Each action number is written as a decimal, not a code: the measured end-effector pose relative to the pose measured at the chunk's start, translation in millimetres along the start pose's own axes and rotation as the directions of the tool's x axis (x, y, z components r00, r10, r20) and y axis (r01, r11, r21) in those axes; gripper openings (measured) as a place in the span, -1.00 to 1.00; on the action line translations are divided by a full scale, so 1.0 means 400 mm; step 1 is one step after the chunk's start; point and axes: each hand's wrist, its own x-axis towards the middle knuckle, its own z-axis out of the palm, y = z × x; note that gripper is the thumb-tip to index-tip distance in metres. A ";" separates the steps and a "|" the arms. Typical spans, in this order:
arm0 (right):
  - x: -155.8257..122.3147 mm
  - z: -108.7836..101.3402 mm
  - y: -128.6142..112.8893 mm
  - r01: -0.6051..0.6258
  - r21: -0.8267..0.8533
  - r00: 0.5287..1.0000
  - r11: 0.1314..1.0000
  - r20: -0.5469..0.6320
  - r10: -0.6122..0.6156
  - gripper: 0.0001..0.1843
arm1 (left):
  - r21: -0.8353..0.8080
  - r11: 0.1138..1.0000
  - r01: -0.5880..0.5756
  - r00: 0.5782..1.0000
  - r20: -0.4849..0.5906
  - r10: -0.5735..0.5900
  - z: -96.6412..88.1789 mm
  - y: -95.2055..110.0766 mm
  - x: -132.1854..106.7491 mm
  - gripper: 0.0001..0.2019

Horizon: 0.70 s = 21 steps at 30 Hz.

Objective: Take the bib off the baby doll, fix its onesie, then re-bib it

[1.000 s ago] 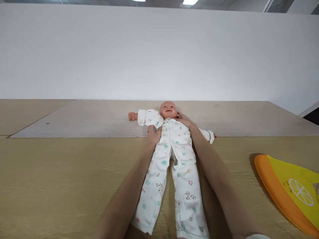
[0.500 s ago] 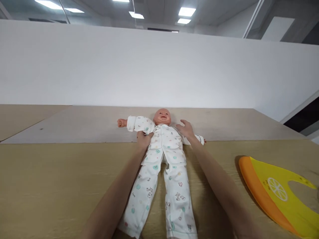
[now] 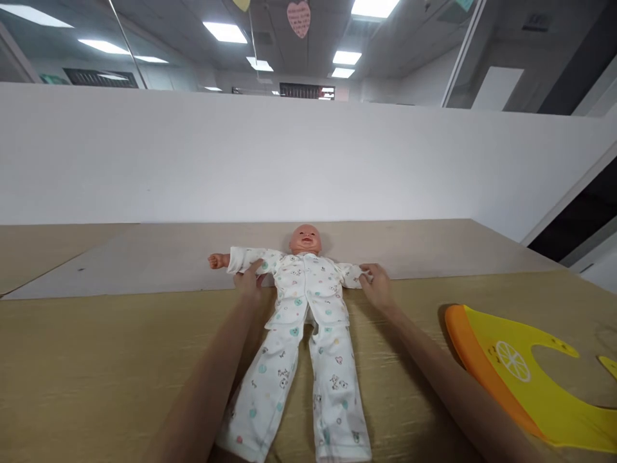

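Note:
A baby doll (image 3: 305,239) in white printed pyjamas (image 3: 308,302) lies face up on the wooden table (image 3: 96,360), arms spread and legs toward me. My left hand (image 3: 248,278) rests on the sleeve at the left of the picture, fingers stretched flat over the cloth near the upper arm. The doll's bare hand (image 3: 216,260) sticks out beyond it. My right hand (image 3: 376,284) is closed around the end of the other sleeve, and the doll's hand on that side is hidden by my fingers.
An orange and yellow bib (image 3: 525,373) with a lemon-slice print lies on the table at the right. A paler board (image 3: 144,257) lies under the doll's upper body. A white partition wall (image 3: 289,161) stands behind the table.
Both hands slid outward from the doll's chest and neck to the sleeves. The view has tilted up, so the doll sits lower and more ceiling shows.

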 end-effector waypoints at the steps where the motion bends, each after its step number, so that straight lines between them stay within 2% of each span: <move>1: -0.008 -0.002 -0.002 -0.001 -0.030 1.000 1.000 0.011 0.001 -0.71 | -0.032 0.999 0.022 1.000 -0.004 -0.022 -0.009 -0.001 0.005 -0.68; 5: -0.029 0.000 -0.011 0.001 -0.063 0.980 0.998 0.198 0.012 -0.78 | -0.163 0.982 0.094 0.995 -0.010 -0.096 -0.029 -0.018 0.018 -0.69; 7: -0.035 0.005 -0.009 0.027 -0.084 0.969 0.996 0.245 -0.006 -0.76 | -0.186 0.977 0.105 0.994 -0.022 -0.111 -0.034 -0.031 0.020 -0.70; 10: -0.040 0.011 0.010 0.050 -0.125 0.970 0.991 0.244 -0.018 -0.72 | -0.205 0.972 0.113 0.993 -0.010 -0.117 -0.050 -0.043 0.022 -0.73; 16: -0.045 0.021 0.055 0.074 -0.165 0.980 0.984 0.194 -0.041 -0.70 | -0.300 0.938 0.175 0.976 0.181 -0.124 -0.106 -0.041 0.037 -0.73; 21: -0.050 0.024 0.047 0.108 -0.273 0.974 0.956 0.224 -0.046 -0.70 | -0.368 0.904 0.219 0.966 0.211 -0.148 -0.122 -0.033 0.049 -0.84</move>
